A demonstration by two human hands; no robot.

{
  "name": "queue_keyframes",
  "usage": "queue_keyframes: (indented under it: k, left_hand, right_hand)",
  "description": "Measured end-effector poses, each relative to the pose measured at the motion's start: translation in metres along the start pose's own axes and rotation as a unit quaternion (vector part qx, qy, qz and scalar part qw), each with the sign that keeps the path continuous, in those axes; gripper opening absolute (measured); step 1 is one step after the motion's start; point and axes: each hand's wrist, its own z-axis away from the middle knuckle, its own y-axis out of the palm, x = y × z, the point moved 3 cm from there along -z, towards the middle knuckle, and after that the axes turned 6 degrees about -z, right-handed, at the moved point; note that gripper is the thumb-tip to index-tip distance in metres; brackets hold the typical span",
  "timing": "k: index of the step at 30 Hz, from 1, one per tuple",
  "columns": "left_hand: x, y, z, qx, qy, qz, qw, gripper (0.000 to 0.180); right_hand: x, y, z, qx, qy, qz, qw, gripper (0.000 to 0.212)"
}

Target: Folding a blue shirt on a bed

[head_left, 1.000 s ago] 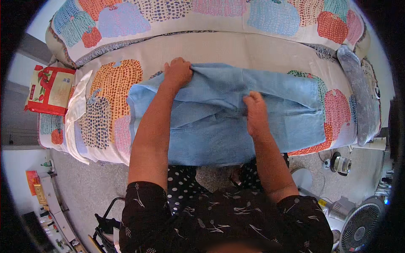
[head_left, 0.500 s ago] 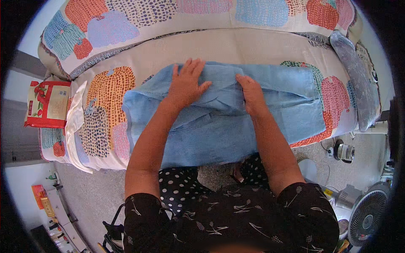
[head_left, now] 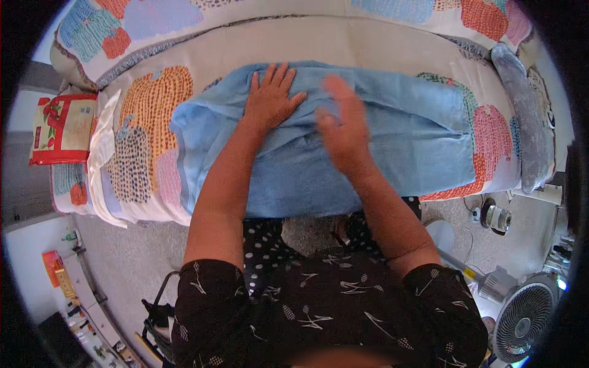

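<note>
A light blue garment (head_left: 294,190), apparently trousers, lies spread across the sofa seat, with creases through its middle and its narrower end at the right. My left hand (head_left: 270,101) rests flat on its upper left part, fingers spread. Just to the right, my right hand (head_left: 346,135) is over the middle of the cloth with fingers stretched out and thumb apart. Motion smears that hand, so I cannot tell whether it touches the fabric. Neither hand grips anything.
A patterned cover (head_left: 156,104) lies over the sofa. At the left sit a red and cream packet (head_left: 64,130) and a white cloth strip (head_left: 103,153). A grey cushion (head_left: 518,116) stands at the right end. A fan (head_left: 524,322) is at lower right.
My right hand has let go of the pinched cloth and moved left, its fingers now stretched out. My left hand stays flat on the garment. The view has shifted slightly.
</note>
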Motion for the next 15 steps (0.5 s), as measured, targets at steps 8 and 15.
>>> queue_keyframes:
  k: [8,15]
  left_hand:
    - [0.001,0.01,0.002,-0.002,-0.006,0.003,1.0,0.062]
    - [0.051,-0.041,0.041,-0.169,0.066,0.152,0.972,0.042]
  right_hand:
    - [-0.059,0.008,0.022,0.296,-0.042,0.302,0.905,0.059]
    - [-0.079,-0.079,0.063,0.307,-0.051,0.358,0.88,0.055]
